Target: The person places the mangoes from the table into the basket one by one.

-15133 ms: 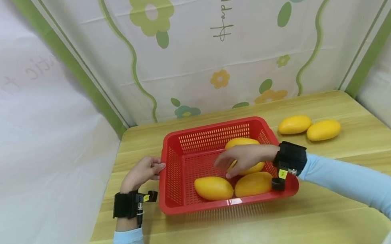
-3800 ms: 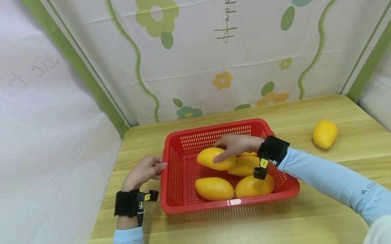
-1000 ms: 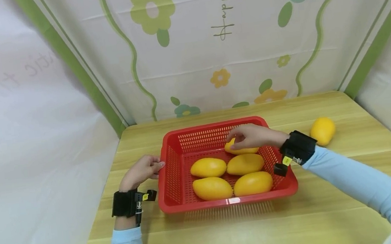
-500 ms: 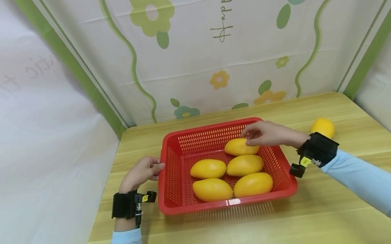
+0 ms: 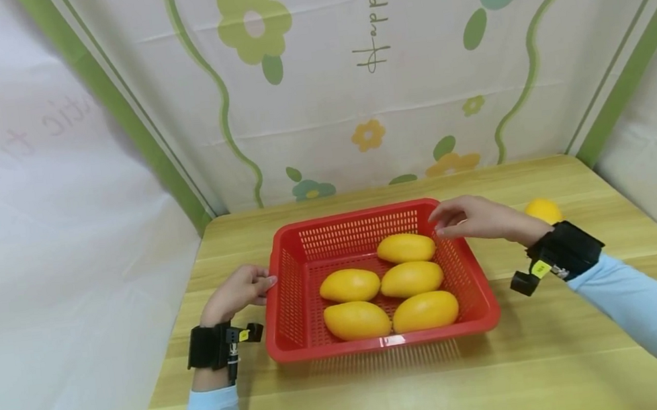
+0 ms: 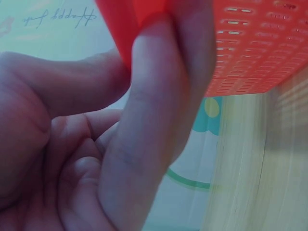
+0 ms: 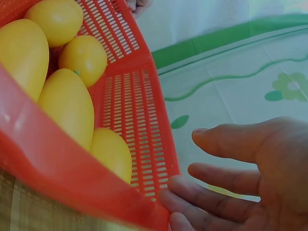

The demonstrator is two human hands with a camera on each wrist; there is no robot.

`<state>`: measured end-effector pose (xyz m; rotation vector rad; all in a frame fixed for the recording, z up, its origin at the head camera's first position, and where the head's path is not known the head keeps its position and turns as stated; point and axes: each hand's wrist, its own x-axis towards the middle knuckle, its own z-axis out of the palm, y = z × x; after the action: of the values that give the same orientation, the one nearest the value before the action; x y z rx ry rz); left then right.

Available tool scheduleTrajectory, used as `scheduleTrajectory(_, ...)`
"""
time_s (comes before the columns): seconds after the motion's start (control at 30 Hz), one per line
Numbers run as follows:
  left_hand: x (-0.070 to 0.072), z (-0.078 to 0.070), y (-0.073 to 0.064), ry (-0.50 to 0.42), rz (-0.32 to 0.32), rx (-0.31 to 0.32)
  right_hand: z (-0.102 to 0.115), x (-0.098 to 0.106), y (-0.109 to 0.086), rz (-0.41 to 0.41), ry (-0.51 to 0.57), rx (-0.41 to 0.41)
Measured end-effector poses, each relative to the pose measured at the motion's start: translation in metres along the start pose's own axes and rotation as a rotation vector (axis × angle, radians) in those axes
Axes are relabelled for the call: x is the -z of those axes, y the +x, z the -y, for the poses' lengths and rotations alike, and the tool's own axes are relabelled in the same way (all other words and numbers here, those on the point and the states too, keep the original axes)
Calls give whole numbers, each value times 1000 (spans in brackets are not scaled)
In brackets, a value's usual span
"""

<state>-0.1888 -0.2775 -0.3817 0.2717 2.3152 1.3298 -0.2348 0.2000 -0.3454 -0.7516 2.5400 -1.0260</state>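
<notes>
In the head view a red plastic basket [image 5: 333, 350] with slotted walls holds several yellow mangoes, such as a front-left mango [image 5: 356, 321] and a back mango [image 5: 406, 248]. My left hand [image 5: 240, 292] pinches the basket's left rim; the left wrist view has the thumb and index finger on the red edge [image 6: 144, 12]. Over the back right corner of the basket is my right hand [image 5: 479, 218], holding nothing. Its fingers are relaxed and parted in the right wrist view. Another mango [image 5: 544, 209] lies on the table to the right, partly hidden behind the right hand and wrist.
The basket stands on a light wood-grain table [image 5: 423, 397]. A white curtain with printed flowers [image 5: 304, 99] closes off the back, and plain white sheets [image 5: 55, 263] rise at the sides. Each wrist wears a black strap with a small camera.
A mango from the right went into the basket's middle left place. Over the last second my right hand let go of the back mango and moved right. My left hand stayed on the rim.
</notes>
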Motion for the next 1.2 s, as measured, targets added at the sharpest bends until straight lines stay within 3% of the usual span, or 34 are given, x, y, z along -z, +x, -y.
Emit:
scheduleTrajectory(0.4, -1, 0, 0, 7, -11, 0, -13, 19, -16, -33, -8, 7)
scheduleTrajectory(0.57, 0, -2, -1, 4, -10, -4, -29, 27, -24, -42, -35, -21)
scheduleTrajectory(0.87, 0, 1, -1, 2, -3, -2, -73, 54, -41, -18, -245, -70)
scheduleTrajectory(0.97, 0, 1, -1, 2, -2, -7, -87, 64, -45, -25, -269, -96)
scheduleTrajectory(1.2, 1, -1, -1, 5, 1, -14, -110, 77, -51, -33, -423, -77)
